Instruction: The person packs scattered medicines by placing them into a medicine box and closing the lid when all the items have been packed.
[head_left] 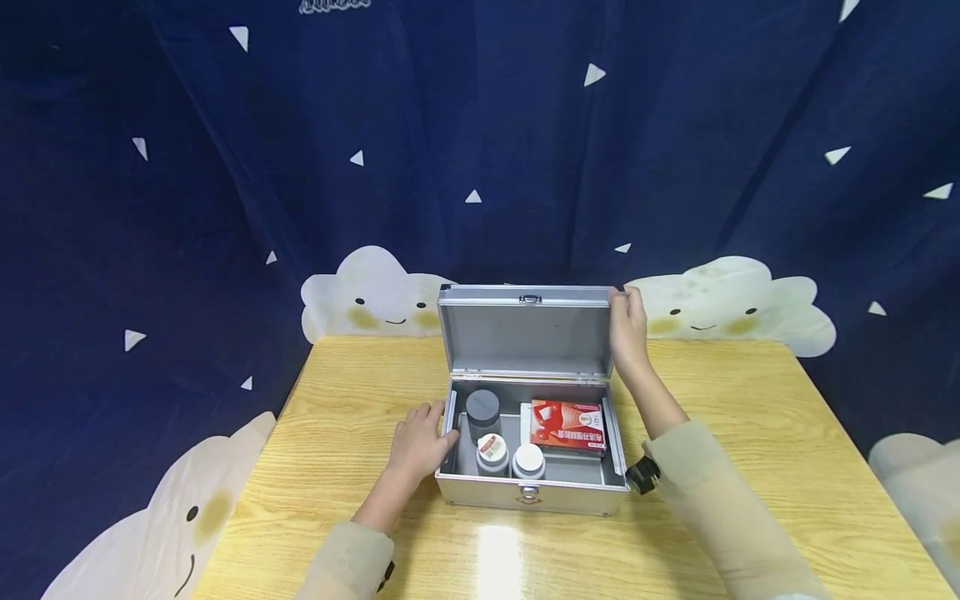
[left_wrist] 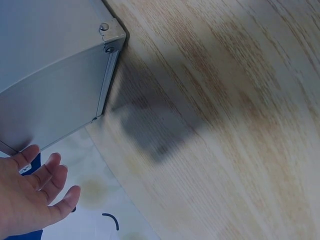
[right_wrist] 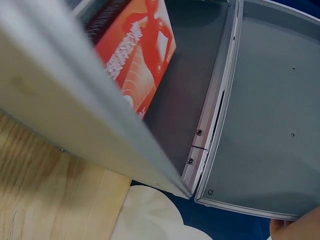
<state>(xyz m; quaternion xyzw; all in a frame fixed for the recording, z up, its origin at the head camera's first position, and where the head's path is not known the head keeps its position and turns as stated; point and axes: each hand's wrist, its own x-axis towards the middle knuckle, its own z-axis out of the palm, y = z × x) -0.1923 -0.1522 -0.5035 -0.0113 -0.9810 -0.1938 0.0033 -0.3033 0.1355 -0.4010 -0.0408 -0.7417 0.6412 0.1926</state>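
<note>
A silver aluminium case (head_left: 480, 493) stands on the table with its lid (head_left: 525, 337) raised. At the lid's upper right corner, my right hand (head_left: 628, 325) grips the edge; only part of that hand shows in the right wrist view. My left hand (head_left: 422, 439) rests against the case's left side, fingers loosely extended, thumb at the rim. Inside the case, a dark-lidded jar (head_left: 483, 407) stands at the back left, with two white-capped bottles in front, one bottle (head_left: 492, 450) bearing a label on its cap and the other bottle (head_left: 529, 460) plain. A red medicine box (head_left: 567, 425) lies at the right.
The case stands on a wood-grain table (head_left: 720, 450). Behind it hangs a dark blue curtain (head_left: 517, 167) with white triangles and smiling clouds. A latch (head_left: 529, 492) sits on the case's front, and hinges join the lid at the back.
</note>
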